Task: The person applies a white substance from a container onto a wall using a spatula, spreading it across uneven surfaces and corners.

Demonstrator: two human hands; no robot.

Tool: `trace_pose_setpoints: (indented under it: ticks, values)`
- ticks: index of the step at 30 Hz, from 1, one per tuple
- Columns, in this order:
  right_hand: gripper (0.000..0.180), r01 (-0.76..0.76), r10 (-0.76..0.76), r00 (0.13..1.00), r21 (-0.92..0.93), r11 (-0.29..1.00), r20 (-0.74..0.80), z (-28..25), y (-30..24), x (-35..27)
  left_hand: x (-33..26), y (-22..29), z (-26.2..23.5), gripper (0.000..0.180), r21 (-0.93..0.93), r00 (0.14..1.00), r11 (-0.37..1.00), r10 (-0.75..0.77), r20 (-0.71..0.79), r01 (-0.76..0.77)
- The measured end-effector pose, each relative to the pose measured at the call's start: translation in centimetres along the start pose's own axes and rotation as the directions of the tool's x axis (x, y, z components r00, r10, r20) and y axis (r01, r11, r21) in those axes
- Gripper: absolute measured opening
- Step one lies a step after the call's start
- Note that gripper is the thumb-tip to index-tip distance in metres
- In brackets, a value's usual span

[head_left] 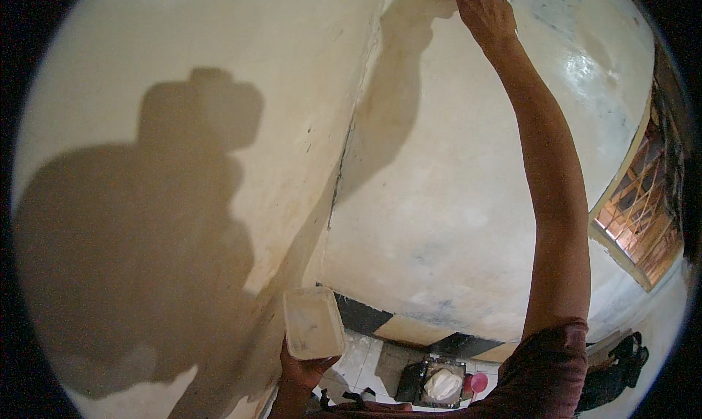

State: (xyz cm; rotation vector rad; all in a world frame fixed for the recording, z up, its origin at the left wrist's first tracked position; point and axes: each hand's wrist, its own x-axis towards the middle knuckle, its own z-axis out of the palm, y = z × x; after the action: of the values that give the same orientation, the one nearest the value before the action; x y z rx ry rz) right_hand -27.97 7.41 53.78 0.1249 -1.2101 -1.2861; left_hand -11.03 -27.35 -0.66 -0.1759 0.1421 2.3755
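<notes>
My right hand (485, 11) reaches up at the end of a stretched arm to the right-hand wall (468, 178), close to the upper edge of the view. Its fingers are bent against the surface, with whitish smears about them; what they grip is cut off and too small to make out. Low down near the corner, my left hand (303, 371) holds a shallow rectangular plastic tub (287, 324) from below. Pale cream residue coats the inside of the tub. The wall bears cloudy white patches, bluish-grey marks and a wet-looking shine at the upper right.
A cracked corner seam (342, 163) joins the left wall (278, 46), which carries my shadow. Below runs a black-and-cream border (362, 313) above white floor tiles (358, 357). A black container with a white bundle (442, 384) stands beside a pink round object (478, 382). A grilled window (643, 199) is at right.
</notes>
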Motion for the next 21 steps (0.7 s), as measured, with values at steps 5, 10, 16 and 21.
trace_pose_setpoints:
  ticks: [5, 10, 16, 21]
  values:
    - [0.024, 0.100, -0.118, 0.991, 0.230, 0.968, 0.065, -0.6, -4.8, -7.7, -1.3, -0.4, 1.1, 0.061, 0.022, 0.999, 0.999, 0.036, 0.006, -0.036]
    - [0.029, 0.063, -0.132, 0.975, 0.345, 0.936, 0.179, -10.0, -17.0, -19.0, -0.8, 0.0, -0.3, 0.061, 0.006, 1.000, 1.000, -0.002, 0.003, 0.002]
    - [0.027, 0.097, -0.217, 0.970, 0.639, 0.763, 0.111, -13.8, -17.5, -19.0, -2.0, 0.6, 0.6, 0.060, 0.021, 0.997, 1.000, 0.023, -0.072, -0.022]
    - [0.031, 0.058, -0.354, 0.909, 0.772, 0.632, 0.221, -10.4, -14.4, -14.0, -1.9, 0.0, -0.4, 0.060, 0.116, 0.994, 0.989, 0.095, -0.046, -0.089]
